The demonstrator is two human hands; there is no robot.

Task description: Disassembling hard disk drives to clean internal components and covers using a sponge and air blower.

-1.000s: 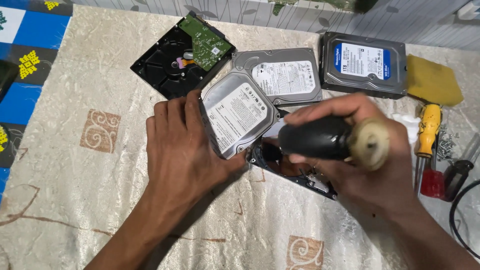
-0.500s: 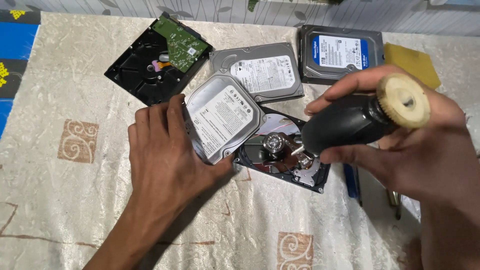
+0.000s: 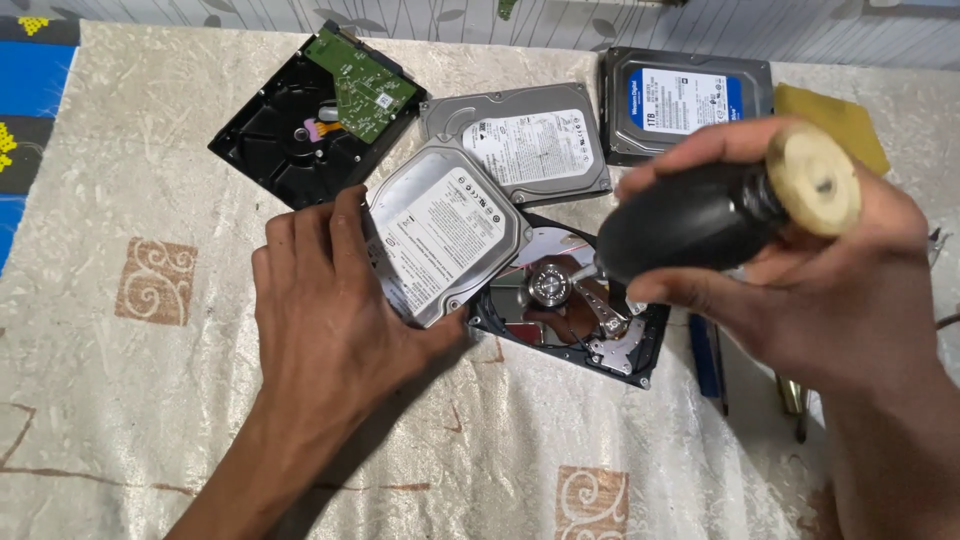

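Near the middle of the cloth-covered table (image 3: 150, 420), opened hard drive (image 3: 575, 315) lies with platter and arm exposed. Right hand (image 3: 820, 290) is closed around a black tool handle (image 3: 690, 228) with pale round end cap, held tilted over the drive. Left hand (image 3: 330, 320), fingers flat, presses the silver cover plate (image 3: 450, 230), which rests propped on the drive's left edge. Toward the far edge: drive with green circuit board (image 3: 315, 115), grey drive (image 3: 520, 140), blue-labelled drive (image 3: 685, 100).

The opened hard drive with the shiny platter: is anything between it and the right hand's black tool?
Nothing visible blocks it. The black round-handled tool in the right hand points down at the opened drive; the grey lid under the left hand is tilted aside.
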